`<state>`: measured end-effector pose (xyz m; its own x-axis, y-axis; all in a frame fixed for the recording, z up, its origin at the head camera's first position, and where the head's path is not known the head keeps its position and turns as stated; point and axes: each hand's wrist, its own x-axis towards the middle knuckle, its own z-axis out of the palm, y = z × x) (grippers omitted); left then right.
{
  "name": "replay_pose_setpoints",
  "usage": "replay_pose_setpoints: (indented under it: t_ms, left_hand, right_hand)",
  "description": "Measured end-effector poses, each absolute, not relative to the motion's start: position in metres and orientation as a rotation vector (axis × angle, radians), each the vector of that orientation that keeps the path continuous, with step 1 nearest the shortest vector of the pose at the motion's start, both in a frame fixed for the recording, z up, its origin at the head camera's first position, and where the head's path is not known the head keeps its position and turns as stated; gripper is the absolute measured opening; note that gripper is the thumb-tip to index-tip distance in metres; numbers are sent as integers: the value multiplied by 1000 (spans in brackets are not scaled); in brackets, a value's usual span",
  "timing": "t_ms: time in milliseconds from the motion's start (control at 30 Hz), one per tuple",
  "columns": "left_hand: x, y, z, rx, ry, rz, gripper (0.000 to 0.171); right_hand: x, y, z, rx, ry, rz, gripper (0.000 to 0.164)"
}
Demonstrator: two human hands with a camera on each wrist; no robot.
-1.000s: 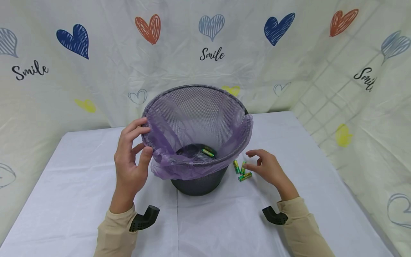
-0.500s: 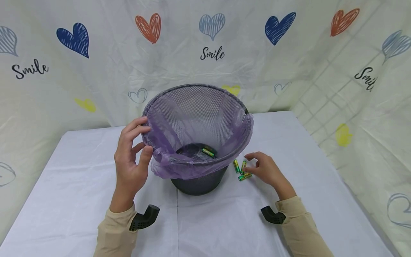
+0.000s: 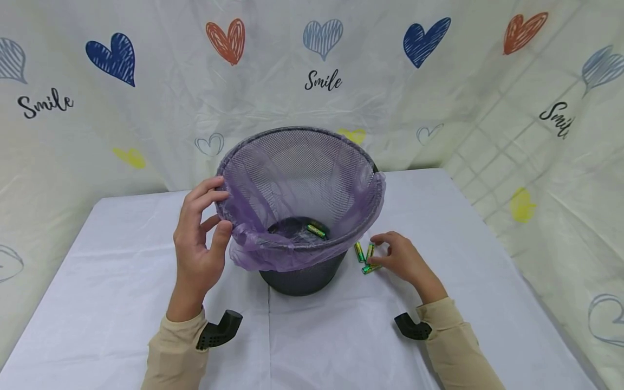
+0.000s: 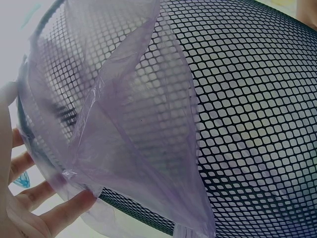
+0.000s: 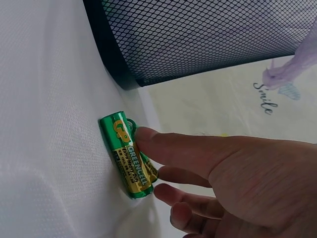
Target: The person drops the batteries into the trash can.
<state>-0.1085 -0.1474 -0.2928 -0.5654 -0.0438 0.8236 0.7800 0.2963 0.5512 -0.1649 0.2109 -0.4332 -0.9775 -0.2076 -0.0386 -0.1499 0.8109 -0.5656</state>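
A black mesh wastebasket (image 3: 299, 284) stands on the table, lined with a thin purple plastic bag (image 3: 258, 260) folded over its rim. My left hand (image 3: 200, 244) holds the rim on the left side, fingertips against the bag (image 4: 124, 134). To the right of the base, several green-and-gold batteries lie close together. My right hand (image 3: 402, 257) has thumb and index finger at the two ends of the middle battery (image 3: 370, 250). In the right wrist view, another battery (image 5: 126, 156) lies in front and partly hides it. Inside the basket, a green battery (image 3: 316, 232) rests on the bottom.
A white cloth (image 3: 312, 346) covers the table. Behind it hangs a pale curtain (image 3: 273, 97) printed with hearts and "Smile". A black bracket (image 3: 221, 330) juts from the left sleeve and a similar bracket (image 3: 413, 327) from the right.
My right hand has shifted slightly left, and its thumb and index finger have come in around the middle battery. My left hand stays on the rim, and the basket has not moved.
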Motion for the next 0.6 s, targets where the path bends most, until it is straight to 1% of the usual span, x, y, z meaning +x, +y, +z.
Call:
replay_pose_setpoints:
  t_ms: [167, 600]
  left_hand:
    - [-109, -147, -292, -661, -1802, -1358, 57]
    - [-107, -147, -291, -659, -1814, -1345, 56]
  right_hand:
    - [-164, 210, -435, -307, 2895, -875, 52]
    - [-163, 206, -434, -381, 2974, -821, 49]
